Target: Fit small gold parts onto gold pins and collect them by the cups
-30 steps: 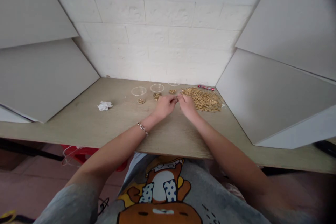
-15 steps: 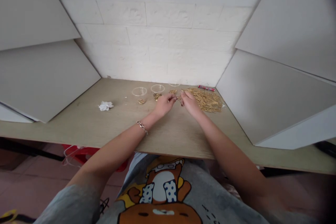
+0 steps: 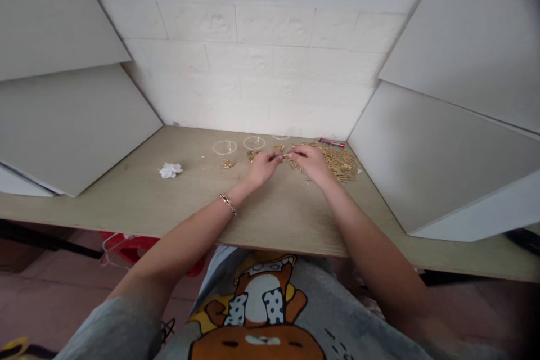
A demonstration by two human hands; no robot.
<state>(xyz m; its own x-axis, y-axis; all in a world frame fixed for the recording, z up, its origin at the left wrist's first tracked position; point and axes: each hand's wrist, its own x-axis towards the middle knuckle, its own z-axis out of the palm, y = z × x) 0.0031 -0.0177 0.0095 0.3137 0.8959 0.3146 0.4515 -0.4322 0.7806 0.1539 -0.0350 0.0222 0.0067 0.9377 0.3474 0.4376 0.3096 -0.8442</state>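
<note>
My left hand (image 3: 264, 167) is pinched closed over the tabletop, thumb and forefinger together. My right hand (image 3: 311, 162) meets it from the right, its fingertips also closed. Between the two sets of fingertips is a small, shiny pin-like piece (image 3: 285, 156), mostly hidden and too small to show in detail. Beside and behind my right hand spreads a pile of thin gold-coloured metal pins (image 3: 343, 167). Left of my left hand lies a small heap of gold-coloured pieces (image 3: 228, 163). Another small heap (image 3: 253, 154) is partly behind that hand, and a third (image 3: 278, 147) lies beyond the fingers.
Clear round plastic dishes (image 3: 225, 147) stand in a row towards the wall. A red tube-shaped item (image 3: 332, 142) lies behind the pin pile. Crumpled white tissue (image 3: 170, 170) rests on the left of the wooden table (image 3: 189, 202). Grey panels (image 3: 447, 163) flank both sides.
My right hand has turned and moved its fingertips left, in against those of my left hand. My left hand has stayed nearly still.
</note>
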